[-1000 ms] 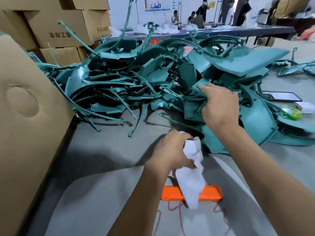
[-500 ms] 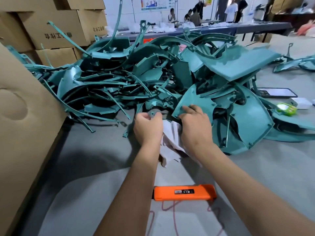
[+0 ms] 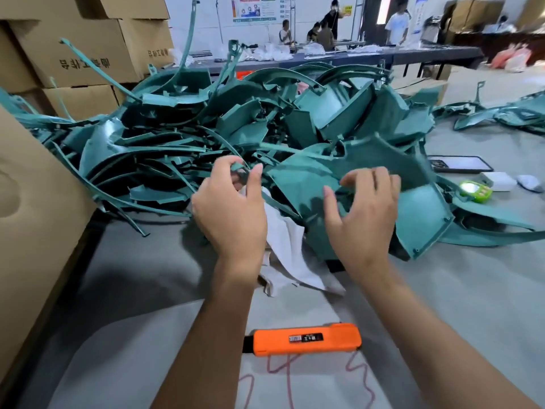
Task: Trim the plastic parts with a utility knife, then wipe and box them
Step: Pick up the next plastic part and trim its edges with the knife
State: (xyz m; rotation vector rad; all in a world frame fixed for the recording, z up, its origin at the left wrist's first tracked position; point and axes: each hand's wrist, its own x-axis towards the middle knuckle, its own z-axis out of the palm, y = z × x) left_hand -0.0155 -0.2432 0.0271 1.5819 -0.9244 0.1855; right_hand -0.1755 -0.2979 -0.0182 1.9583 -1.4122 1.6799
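- Reaching into the pile of teal plastic parts (image 3: 295, 119), both hands have moved forward off the cloth.
- The left hand (image 3: 233, 208), which bunched the white cloth (image 3: 287, 246) a second ago, now pinches a thin teal strip (image 3: 240, 166).
- Right hand (image 3: 362, 214) hovers with fingers spread loosely over a broad teal panel (image 3: 380, 160), gripping nothing.
- Dropped, the cloth lies at the pile's foot; the orange utility knife (image 3: 306, 338) lies untouched near the table's (image 3: 472, 290) front edge.
- Likely picking the next part to trim.

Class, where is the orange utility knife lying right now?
The utility knife lies flat on the table near the bottom of the head view, between the forearms, nearer than the white cloth.
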